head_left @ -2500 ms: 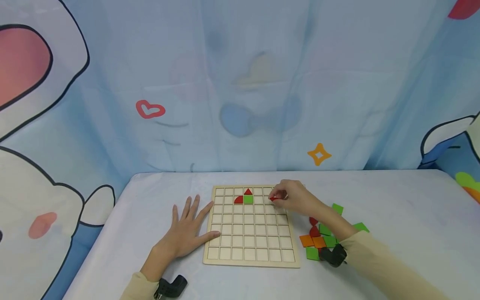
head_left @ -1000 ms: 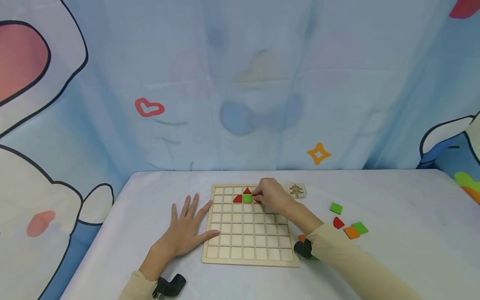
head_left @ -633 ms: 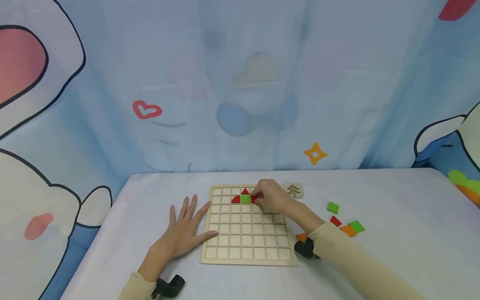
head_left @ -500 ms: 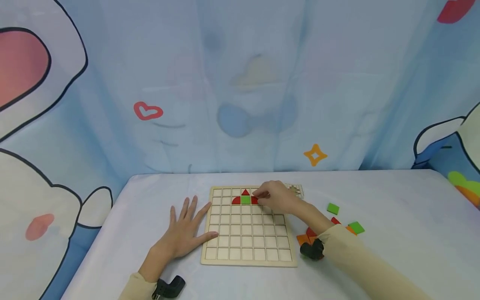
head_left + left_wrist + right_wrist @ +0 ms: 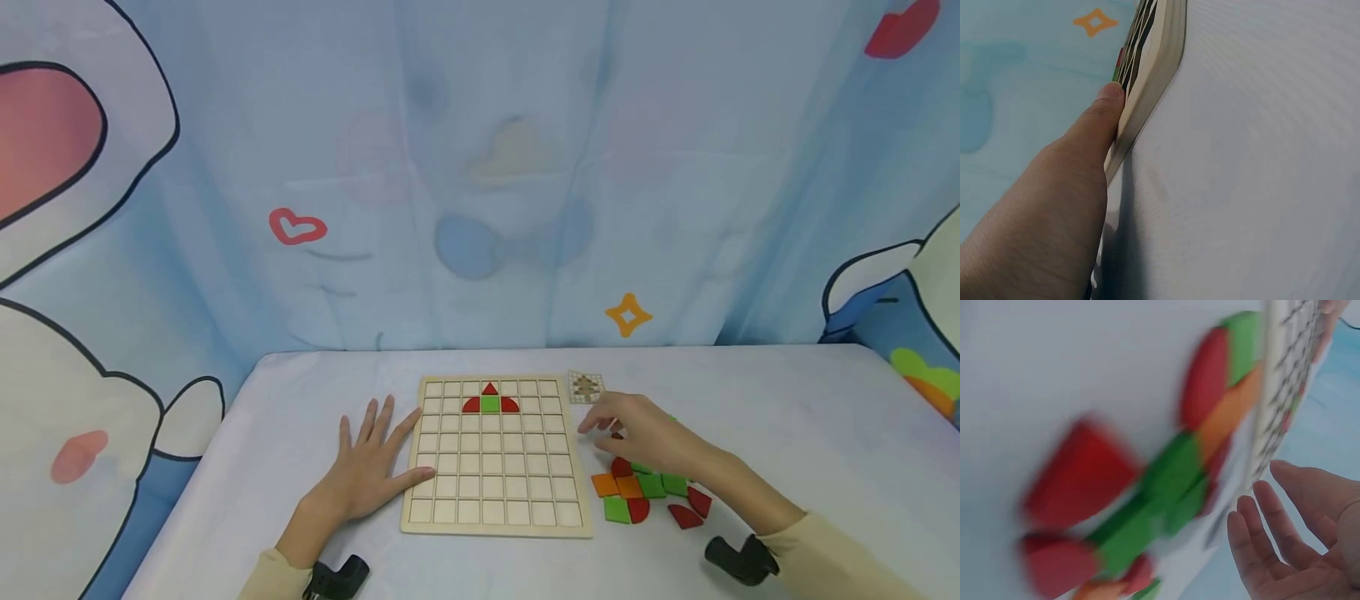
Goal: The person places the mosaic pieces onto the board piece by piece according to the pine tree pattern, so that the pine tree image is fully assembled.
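A pale wooden grid board (image 5: 495,531) lies on the table, its upper cells holding a red triangle (image 5: 490,389), a green square tile (image 5: 490,404) and a red quarter-round tile (image 5: 471,405) on the left, with a matching red quarter-round tile (image 5: 510,405) on the right. My left hand (image 5: 367,467) rests spread at the board's left edge, thumb (image 5: 1110,94) on the rim in the left wrist view. My right hand (image 5: 637,429) is above the table right of the board, fingers loosely bent and holding nothing, over part of a tile pile.
Loose green (image 5: 617,510), orange (image 5: 604,485) and red (image 5: 685,517) tiles lie in a pile right of the board. A small pattern card (image 5: 586,387) sits by the board's upper right corner. A printed blue curtain (image 5: 480,167) hangs behind the table.
My right hand pinched a red quarter-round tile, set it into the cell right of the green square, let go, and moved right off the board. My left hand stayed in place.
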Tool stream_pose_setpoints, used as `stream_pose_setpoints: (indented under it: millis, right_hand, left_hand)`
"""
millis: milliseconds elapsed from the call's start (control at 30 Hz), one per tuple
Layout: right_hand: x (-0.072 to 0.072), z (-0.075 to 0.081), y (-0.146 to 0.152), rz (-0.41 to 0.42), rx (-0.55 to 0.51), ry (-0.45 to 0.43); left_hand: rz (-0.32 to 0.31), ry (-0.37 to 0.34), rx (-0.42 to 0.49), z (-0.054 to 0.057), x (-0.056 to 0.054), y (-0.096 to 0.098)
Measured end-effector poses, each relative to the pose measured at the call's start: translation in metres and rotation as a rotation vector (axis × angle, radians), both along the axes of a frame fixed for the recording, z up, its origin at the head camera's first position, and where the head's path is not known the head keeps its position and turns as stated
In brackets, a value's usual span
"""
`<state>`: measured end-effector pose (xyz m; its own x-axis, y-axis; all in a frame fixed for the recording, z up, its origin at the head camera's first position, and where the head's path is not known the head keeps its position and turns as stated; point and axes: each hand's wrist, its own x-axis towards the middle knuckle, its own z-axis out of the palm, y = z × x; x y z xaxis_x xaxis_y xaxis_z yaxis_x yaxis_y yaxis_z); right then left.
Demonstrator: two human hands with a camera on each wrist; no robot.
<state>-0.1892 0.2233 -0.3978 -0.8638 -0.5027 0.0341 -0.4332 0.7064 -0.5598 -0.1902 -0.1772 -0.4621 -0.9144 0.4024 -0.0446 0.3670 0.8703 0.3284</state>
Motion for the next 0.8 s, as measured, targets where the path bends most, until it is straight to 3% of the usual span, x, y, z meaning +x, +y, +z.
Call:
stream_pose_setpoints:
  millis: [133, 367, 800]
  right_hand:
    - [0.006, -0.008, 0.021, -0.068, 0.013, -0.033]
    - [0.005, -0.018, 0.031, -0.089, 0.004, -0.025]
    - [-0.011, -0.009, 0.018, -0.216, 0.074, -0.168]
  left_hand:
    - [-0.001, 0.003, -0.002, -0.001, 0.0, -0.001]
    - [0.002, 0.0, -0.001, -0.002, 0.001, -0.001]
    - [-0.001, 0.003, 0.016, -0.002, 0.0, -0.001]
